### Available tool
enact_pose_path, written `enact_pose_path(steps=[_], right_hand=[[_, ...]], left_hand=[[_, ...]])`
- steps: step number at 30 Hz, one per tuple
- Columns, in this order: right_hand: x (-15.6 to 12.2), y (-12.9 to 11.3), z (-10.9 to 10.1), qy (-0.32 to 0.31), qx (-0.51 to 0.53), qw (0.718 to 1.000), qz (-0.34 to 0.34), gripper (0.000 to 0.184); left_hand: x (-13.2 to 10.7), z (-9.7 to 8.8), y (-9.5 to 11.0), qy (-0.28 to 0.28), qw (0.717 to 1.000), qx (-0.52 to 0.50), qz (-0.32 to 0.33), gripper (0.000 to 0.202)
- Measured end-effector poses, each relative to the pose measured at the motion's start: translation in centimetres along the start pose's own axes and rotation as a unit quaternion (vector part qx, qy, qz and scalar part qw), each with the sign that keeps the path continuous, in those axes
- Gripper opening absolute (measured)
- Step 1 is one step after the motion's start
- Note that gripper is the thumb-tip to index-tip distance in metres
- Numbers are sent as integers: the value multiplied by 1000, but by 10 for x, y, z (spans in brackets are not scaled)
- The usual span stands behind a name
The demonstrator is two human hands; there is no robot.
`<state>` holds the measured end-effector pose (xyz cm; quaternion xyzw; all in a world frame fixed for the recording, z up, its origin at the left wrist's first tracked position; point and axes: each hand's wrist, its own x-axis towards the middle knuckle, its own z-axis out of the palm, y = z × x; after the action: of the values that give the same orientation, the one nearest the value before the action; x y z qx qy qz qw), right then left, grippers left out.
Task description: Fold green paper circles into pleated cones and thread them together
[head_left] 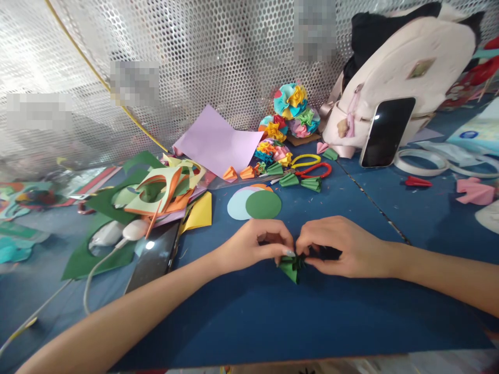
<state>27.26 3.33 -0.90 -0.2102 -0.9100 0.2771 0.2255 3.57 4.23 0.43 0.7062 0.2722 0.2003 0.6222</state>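
Folded green paper (289, 268) in the narrow pinching grip of left hand (253, 245) and right hand (343, 248)

Person's body, one pair: slender bare arms, the left forearm (128, 306) and right forearm (440, 275), ending in a narrow left hand (249, 244) and right hand (343, 246). One fingernail (289, 253) on the left hand: long, oval, polished (pale blue-grey, as far as can be seen).

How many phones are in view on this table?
2. One phone leans against the pale pink backpack at the back right; the other phone lies on the blue table at the left, beside green paper offcuts. More could be hidden under the paper.
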Motion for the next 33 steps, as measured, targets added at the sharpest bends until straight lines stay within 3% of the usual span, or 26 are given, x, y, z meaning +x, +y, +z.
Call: enact_pose_path(steps=[3,7,12,16,20,33], right_hand=[[-2,0,0,16,-8,1000,-13,18],[-2,-1,0,26,-25,999,-37,12],[-1,-3,0,34,-30,997,-58,12],[-2,-5,-4,63,21,998,-20,20],[-4,-3,-7,101,29,994,-1,23],[1,2,-8,87,28,995,-26,23]], left_hand=[[0,-1,0,12,997,71,8,20],[0,-2,0,-16,990,137,17,21],[0,-3,-1,-30,995,90,-16,20],[0,-3,2,-38,998,49,7,18],[-1,-4,5,-44,995,80,37,13],[0,-6,8,-48,988,128,71,11]])
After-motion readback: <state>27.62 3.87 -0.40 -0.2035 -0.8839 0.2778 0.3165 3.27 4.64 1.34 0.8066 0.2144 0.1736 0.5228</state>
